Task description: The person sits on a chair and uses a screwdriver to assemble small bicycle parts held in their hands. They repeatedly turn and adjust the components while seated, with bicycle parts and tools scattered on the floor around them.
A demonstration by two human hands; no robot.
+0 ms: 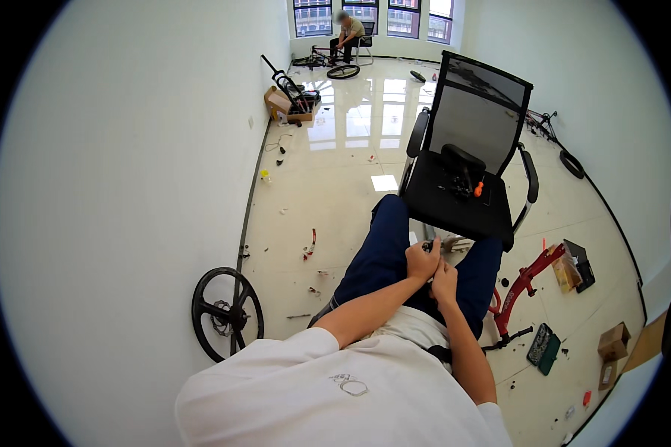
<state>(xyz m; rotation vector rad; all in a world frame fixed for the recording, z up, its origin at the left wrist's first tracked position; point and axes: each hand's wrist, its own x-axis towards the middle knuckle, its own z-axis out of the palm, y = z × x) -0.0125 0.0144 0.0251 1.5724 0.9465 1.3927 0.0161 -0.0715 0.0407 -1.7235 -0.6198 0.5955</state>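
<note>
The bare left hand [422,262] curls its fingers around a small dark part [427,246] at its fist's twelve o'clock; the bare right hand [445,283] sits just beside at four, fingers bent, their grip impossible to tell. A black mesh-backed office chair [455,186] stands at one o'clock.

Floor [298,201] glossy, smooth; chair back [473,123] mesh; trousers [380,242] matt cloth; box [613,341] cardboard

Our left hand [423,261] partly hides the dark piece [428,245] it holds; we see the far person's head [341,17] blurred.
</note>
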